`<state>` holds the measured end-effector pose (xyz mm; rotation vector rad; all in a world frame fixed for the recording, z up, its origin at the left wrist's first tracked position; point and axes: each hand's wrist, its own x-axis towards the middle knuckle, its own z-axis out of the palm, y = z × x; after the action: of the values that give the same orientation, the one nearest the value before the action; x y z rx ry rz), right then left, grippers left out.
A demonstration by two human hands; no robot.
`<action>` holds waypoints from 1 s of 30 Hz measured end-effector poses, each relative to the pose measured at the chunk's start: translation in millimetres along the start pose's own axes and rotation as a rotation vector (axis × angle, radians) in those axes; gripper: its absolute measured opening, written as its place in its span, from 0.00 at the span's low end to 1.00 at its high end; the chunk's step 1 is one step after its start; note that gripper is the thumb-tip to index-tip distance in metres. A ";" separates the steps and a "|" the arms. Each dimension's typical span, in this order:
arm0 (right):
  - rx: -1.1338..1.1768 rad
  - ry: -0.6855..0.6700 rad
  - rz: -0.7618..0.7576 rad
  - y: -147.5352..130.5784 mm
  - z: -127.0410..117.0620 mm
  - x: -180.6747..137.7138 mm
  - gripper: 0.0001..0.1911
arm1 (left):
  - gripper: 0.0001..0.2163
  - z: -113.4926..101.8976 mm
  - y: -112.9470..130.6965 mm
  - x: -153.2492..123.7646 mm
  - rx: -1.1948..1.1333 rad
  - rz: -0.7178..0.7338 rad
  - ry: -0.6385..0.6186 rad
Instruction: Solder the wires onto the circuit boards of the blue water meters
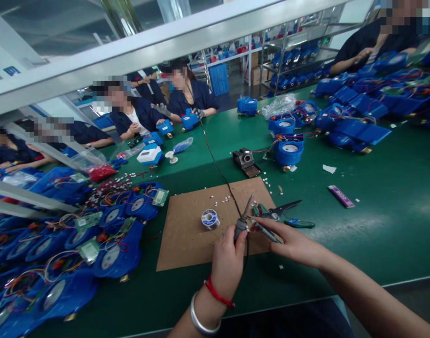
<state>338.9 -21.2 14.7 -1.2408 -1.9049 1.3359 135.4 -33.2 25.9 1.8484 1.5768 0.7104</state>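
My left hand is closed around a small grey piece on a black cord, above the cardboard sheet. My right hand grips a slim grey pen-like tool, its thin end close to the grey piece; whether they touch I cannot tell. A blurred pointed piece shows just beyond them. Behind my right fingers lie pliers with dark jaws and green handles. On the cardboard, left of my hands, stands a solder spool.
Blue meters with loose wires crowd the left; more blue meters are piled at right. A black soldering stand and a purple packet lie on the green table. Co-workers sit across; a metal beam crosses above.
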 end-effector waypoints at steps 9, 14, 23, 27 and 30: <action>-0.131 -0.016 -0.025 -7.1 6.0 1.2 0.32 | 0.11 3.3 -2.6 1.5 0.085 0.003 0.005; -0.172 0.018 -0.011 -6.4 7.2 0.8 0.36 | 0.12 2.5 -3.2 2.1 0.056 -0.016 -0.003; -0.133 -0.020 -0.016 -3.1 4.7 -1.2 0.40 | 0.14 2.0 -5.6 2.4 -0.004 -0.041 -0.023; -0.133 -0.041 -0.052 -1.8 5.6 0.0 0.42 | 0.14 2.8 -5.2 1.9 0.011 -0.043 -0.046; -0.124 -0.051 -0.055 -2.9 5.7 1.1 0.42 | 0.14 3.2 -4.1 0.6 0.010 -0.043 -0.058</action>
<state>332.8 -23.2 15.0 -1.2146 -2.0691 1.2491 135.1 -32.5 20.7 1.8202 1.5813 0.6256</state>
